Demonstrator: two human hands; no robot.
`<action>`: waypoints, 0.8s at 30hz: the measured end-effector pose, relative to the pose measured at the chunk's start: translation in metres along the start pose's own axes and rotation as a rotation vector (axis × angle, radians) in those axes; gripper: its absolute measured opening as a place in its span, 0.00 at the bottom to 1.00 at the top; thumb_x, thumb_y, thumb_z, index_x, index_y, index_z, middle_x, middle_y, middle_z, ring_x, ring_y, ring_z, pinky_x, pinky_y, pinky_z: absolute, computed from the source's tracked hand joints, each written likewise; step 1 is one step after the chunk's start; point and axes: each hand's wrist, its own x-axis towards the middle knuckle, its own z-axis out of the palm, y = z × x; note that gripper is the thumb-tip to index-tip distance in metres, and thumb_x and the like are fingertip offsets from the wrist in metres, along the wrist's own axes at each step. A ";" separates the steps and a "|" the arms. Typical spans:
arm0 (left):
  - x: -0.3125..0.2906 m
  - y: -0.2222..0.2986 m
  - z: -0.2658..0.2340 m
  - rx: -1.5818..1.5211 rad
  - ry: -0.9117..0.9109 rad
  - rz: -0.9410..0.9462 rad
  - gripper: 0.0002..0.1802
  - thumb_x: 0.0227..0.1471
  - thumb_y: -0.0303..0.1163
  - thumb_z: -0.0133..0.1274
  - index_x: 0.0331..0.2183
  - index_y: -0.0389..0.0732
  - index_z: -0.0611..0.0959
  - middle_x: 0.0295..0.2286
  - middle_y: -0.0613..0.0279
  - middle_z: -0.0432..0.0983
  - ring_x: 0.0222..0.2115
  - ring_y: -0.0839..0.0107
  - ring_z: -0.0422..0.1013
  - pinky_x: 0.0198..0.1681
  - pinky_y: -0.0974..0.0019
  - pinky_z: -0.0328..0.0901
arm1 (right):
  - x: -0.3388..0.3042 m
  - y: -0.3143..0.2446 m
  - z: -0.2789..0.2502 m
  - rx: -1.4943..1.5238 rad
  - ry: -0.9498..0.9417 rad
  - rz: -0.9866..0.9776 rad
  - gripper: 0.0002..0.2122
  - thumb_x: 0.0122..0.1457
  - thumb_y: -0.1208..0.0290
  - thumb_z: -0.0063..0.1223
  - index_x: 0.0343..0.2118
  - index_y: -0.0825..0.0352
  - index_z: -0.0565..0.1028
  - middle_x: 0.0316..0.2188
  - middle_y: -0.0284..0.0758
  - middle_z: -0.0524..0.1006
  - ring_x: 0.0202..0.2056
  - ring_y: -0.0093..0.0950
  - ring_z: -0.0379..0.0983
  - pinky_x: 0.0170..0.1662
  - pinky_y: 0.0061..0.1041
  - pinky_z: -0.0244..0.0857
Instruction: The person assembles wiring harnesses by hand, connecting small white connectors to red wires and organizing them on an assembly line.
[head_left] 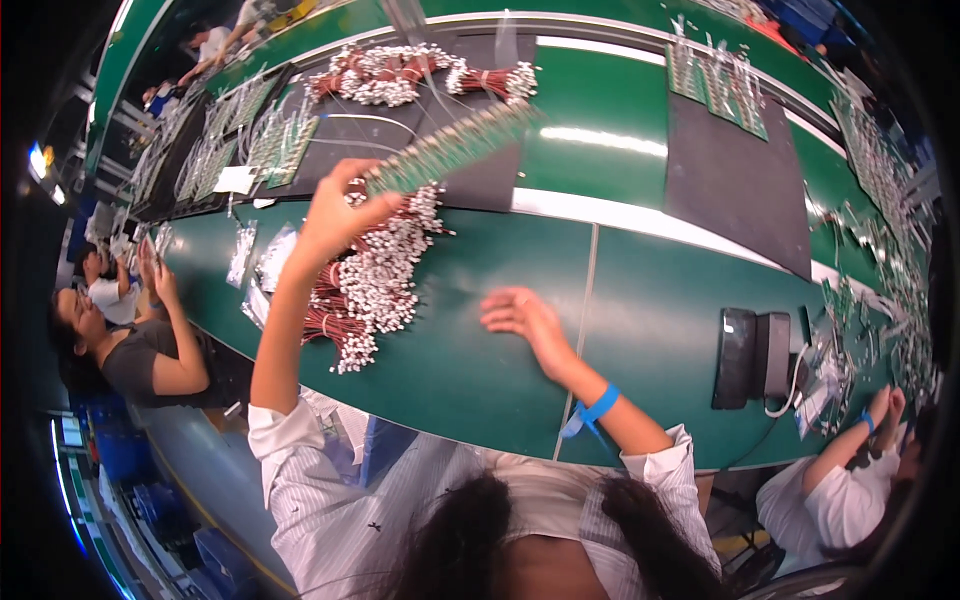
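Note:
Raised over the table, my left hand [340, 212] grips one end of a long green circuit board panel [455, 145], its fingers closed on the edge. The panel slants up to the right and looks blurred. Below it lie bundles of red-brown wires with white connectors [370, 275], partly covered by my left hand and forearm. My right hand [525, 318] hovers above the green tabletop [470, 375] with fingers stretched out and nothing in them. A blue wrist strap [592, 410] circles that arm.
More wire bundles [385, 75] sit on a dark mat behind. Circuit board panels stand on mats at far left [285, 145] and far right [715, 85]. A black device [750, 358] with a white cable is at right. Co-workers sit on both sides [150, 350].

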 end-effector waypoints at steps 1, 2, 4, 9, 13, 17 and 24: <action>-0.012 0.024 0.018 -0.021 -0.044 -0.009 0.36 0.29 0.46 0.61 0.38 0.31 0.72 0.36 0.55 0.67 0.35 0.67 0.66 0.38 0.67 0.62 | -0.002 -0.013 -0.007 0.109 0.054 -0.016 0.22 0.60 0.56 0.26 0.46 0.71 0.61 0.42 0.42 0.67 0.43 0.34 0.66 0.47 0.33 0.61; -0.019 0.025 0.037 0.105 -0.044 0.164 0.35 0.26 0.45 0.62 0.36 0.32 0.73 0.35 0.52 0.65 0.38 0.60 0.64 0.43 0.63 0.59 | -0.005 -0.025 -0.013 0.108 0.078 -0.016 0.22 0.60 0.56 0.26 0.46 0.71 0.61 0.42 0.42 0.67 0.43 0.34 0.66 0.47 0.33 0.61; -0.034 0.046 0.071 0.262 -0.188 0.283 0.34 0.24 0.45 0.62 0.34 0.31 0.73 0.34 0.49 0.65 0.38 0.56 0.62 0.44 0.61 0.57 | -0.012 -0.043 -0.028 0.354 0.190 -0.103 0.26 0.59 0.51 0.22 0.50 0.69 0.57 0.47 0.43 0.63 0.48 0.35 0.61 0.50 0.37 0.57; -0.049 0.048 0.136 0.101 -0.271 0.167 0.35 0.25 0.44 0.62 0.37 0.32 0.72 0.36 0.50 0.64 0.40 0.56 0.60 0.46 0.62 0.56 | -0.041 -0.057 -0.057 0.367 0.385 -0.211 0.26 0.59 0.50 0.22 0.51 0.69 0.56 0.49 0.43 0.62 0.49 0.36 0.60 0.53 0.38 0.53; -0.049 0.030 0.162 0.109 -0.357 0.296 0.37 0.26 0.46 0.62 0.39 0.35 0.72 0.39 0.50 0.62 0.43 0.55 0.57 0.47 0.58 0.55 | -0.069 -0.057 -0.079 0.249 0.421 -0.220 0.28 0.59 0.51 0.22 0.50 0.74 0.55 0.49 0.45 0.61 0.50 0.36 0.59 0.52 0.39 0.55; -0.048 0.011 0.172 0.185 -0.412 0.426 0.38 0.26 0.49 0.62 0.40 0.38 0.71 0.43 0.51 0.57 0.48 0.52 0.51 0.53 0.51 0.46 | -0.101 -0.057 -0.089 -0.004 0.384 0.009 0.24 0.60 0.56 0.25 0.46 0.76 0.60 0.41 0.49 0.68 0.40 0.36 0.68 0.42 0.34 0.66; -0.052 0.014 0.174 0.302 -0.338 0.435 0.43 0.27 0.48 0.61 0.46 0.41 0.65 0.46 0.53 0.56 0.51 0.54 0.49 0.55 0.48 0.40 | -0.120 -0.064 -0.083 -0.069 0.353 0.156 0.17 0.59 0.67 0.30 0.43 0.78 0.63 0.35 0.48 0.71 0.33 0.34 0.72 0.37 0.30 0.69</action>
